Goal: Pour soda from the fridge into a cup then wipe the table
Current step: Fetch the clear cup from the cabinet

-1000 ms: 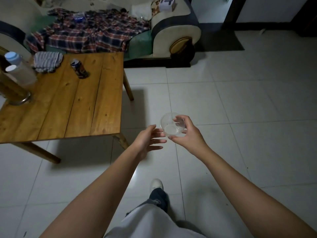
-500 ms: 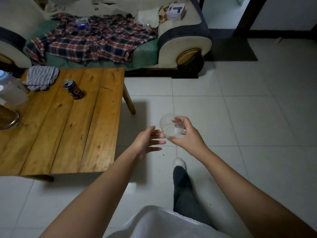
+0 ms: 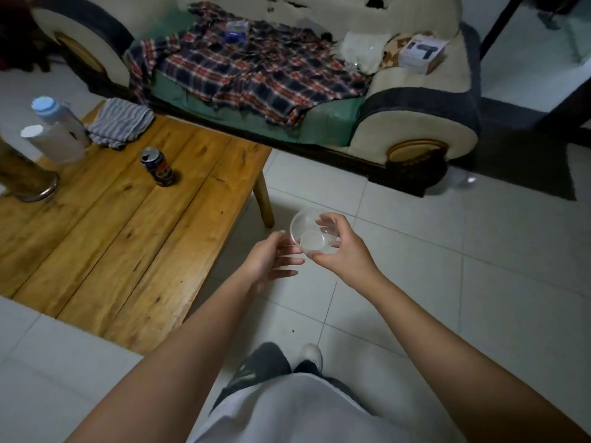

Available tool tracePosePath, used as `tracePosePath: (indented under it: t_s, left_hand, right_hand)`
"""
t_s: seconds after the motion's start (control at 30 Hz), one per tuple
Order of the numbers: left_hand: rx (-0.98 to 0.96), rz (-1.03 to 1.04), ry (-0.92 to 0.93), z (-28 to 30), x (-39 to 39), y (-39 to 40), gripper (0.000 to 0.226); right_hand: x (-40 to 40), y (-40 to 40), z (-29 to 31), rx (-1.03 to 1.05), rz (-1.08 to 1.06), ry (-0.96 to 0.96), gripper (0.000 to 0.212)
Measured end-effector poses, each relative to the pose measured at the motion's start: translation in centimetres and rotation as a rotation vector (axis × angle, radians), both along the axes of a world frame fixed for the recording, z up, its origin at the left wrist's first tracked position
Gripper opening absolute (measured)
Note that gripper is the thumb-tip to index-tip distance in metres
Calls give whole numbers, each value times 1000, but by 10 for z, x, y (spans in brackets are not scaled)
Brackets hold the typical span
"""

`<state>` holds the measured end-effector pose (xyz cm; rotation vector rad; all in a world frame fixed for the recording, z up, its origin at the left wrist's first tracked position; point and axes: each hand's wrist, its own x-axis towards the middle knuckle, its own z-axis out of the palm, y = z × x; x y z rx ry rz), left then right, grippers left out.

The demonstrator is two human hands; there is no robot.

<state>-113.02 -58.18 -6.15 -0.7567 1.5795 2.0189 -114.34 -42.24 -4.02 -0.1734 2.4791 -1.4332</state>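
A clear plastic cup (image 3: 308, 230) is held over the tiled floor in my right hand (image 3: 343, 251), whose fingers curl round its side. My left hand (image 3: 268, 262) hovers just left of the cup with fingers straight, its fingertips at the cup's lower edge. An opened dark soda can (image 3: 157, 166) stands upright on the wooden table (image 3: 121, 244) to the left. A striped grey cloth (image 3: 121, 123) lies folded at the table's far edge.
Two pale plastic bottles (image 3: 54, 132) and a brown object in a metal ring (image 3: 22, 175) stand at the table's left end. A sofa (image 3: 415, 116) with a plaid shirt (image 3: 252, 75) and a small box (image 3: 420, 52) runs behind. Tiled floor (image 3: 447, 266) stretches right.
The view has swung closer to the table and sofa as I step forward. Both hands keep the same pose, the right still holding the cup.
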Motion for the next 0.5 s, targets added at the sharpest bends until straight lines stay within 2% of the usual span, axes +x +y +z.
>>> tracePosePath:
  t_s: [0.23, 0.5]
  left_hand:
    - [7, 175, -12, -9, -39, -31, 37]
    - [40, 429, -50, -27, -90, -106, 36]
  right_hand:
    - [-69, -33, -3, -36, 201, -50, 63]
    - [-154, -126, -19, -45, 423, -91, 64]
